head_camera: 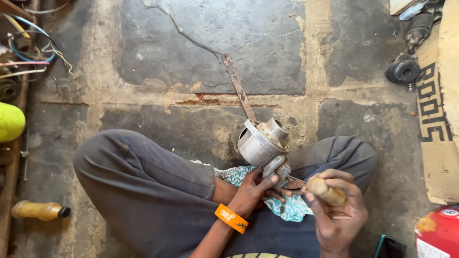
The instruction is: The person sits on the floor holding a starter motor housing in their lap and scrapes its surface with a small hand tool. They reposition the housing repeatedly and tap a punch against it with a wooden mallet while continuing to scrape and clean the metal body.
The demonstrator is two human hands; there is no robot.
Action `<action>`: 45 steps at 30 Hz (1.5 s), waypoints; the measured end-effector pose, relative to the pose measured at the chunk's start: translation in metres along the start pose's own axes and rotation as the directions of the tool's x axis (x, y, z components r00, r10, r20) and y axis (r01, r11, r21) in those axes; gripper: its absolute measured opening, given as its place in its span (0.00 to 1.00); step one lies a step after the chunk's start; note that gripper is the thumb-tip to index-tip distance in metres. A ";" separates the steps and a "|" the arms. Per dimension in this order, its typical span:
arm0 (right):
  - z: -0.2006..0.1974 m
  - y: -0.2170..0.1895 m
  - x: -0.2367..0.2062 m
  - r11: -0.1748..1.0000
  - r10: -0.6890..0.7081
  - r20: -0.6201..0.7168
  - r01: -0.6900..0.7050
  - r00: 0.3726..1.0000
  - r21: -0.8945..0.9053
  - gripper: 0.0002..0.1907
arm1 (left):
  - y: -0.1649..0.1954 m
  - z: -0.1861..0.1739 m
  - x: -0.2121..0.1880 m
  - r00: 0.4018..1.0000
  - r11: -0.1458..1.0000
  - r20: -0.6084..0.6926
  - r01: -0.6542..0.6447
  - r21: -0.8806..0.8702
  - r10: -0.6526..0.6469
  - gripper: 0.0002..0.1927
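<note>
Motor housing (pixel 262 141): grey metal, resting on the stone floor (pixel 210 48) between the crossed legs, just beyond the fingers.
Left hand (pixel 252 193): fingers wrapped on the housing's lower bracket.
Right hand (pixel 337 210): fingers closed around a wooden-handled tool (pixel 326 191), its tip at the bracket.
Metal strip (pixel 237 88): behind the housing.
Patterned cloth (pixel 287 205): under both hands.

A cracked stone floor (pixel 215 43) with sandy joints fills the view. A rusty flat metal strip (pixel 237 86) lies across it. At the left edge sit tangled coloured wires (pixel 28 52), a yellow-green ball (pixel 9 122) and a yellowish bottle (pixel 39 210) lying on its side. A black pulley (pixel 403 71), printed cardboard (pixel 437 119) and a red container (pixel 437 231) lie right.
</note>
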State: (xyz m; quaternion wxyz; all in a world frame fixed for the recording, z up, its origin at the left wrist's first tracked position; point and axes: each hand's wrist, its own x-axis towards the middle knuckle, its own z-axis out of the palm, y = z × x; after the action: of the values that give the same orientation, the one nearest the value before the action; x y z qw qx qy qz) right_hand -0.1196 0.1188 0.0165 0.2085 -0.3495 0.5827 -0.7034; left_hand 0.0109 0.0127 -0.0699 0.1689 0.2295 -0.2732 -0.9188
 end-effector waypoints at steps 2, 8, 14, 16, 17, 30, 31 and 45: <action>0.004 0.005 -0.003 0.993 -0.031 0.061 0.024 0.998 0.117 0.21 | -0.004 -0.002 0.002 1.000 1.000 0.001 -0.003 0.015 0.003 0.25; 0.013 0.030 -0.011 0.992 -0.011 0.155 0.029 0.988 -0.120 0.06 | -0.021 -0.007 0.010 0.996 0.995 -0.053 -0.071 0.074 0.075 0.23; 0.008 0.043 -0.007 0.915 0.303 -0.007 -0.293 0.953 -0.277 0.08 | -0.018 -0.003 0.007 0.997 0.996 -0.042 -0.061 0.064 0.064 0.23; 0.007 0.043 -0.006 0.890 0.330 -0.024 -0.319 0.944 -0.326 0.09 | -0.013 -0.002 0.005 0.995 0.990 -0.028 -0.089 0.107 0.093 0.24; 0.007 0.042 -0.006 0.877 0.316 -0.019 -0.300 0.948 -0.374 0.08 | -0.011 -0.001 0.003 0.998 0.998 -0.013 -0.065 0.018 0.066 0.25; 0.009 0.056 -0.007 0.873 0.195 -0.086 -0.213 0.977 -0.438 0.07 | -0.013 -0.013 0.004 0.998 0.997 0.070 0.001 -0.082 0.005 0.28; 0.010 0.057 -0.009 0.900 0.130 -0.051 -0.139 0.990 -0.413 0.06 | -0.012 -0.014 0.004 0.996 0.996 0.086 -0.004 -0.095 0.013 0.28; 0.019 0.067 -0.020 0.915 -0.046 -0.033 0.029 0.998 -0.402 0.05 | -0.017 -0.022 0.010 0.999 1.000 0.040 0.009 -0.016 -0.008 0.28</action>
State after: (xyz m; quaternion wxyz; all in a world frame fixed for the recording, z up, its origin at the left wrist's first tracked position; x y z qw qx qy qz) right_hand -0.1003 0.1045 -0.0516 0.1067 -0.3811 0.7119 -0.5802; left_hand 0.0110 0.0121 -0.0995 0.1615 0.2108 -0.2680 -0.9261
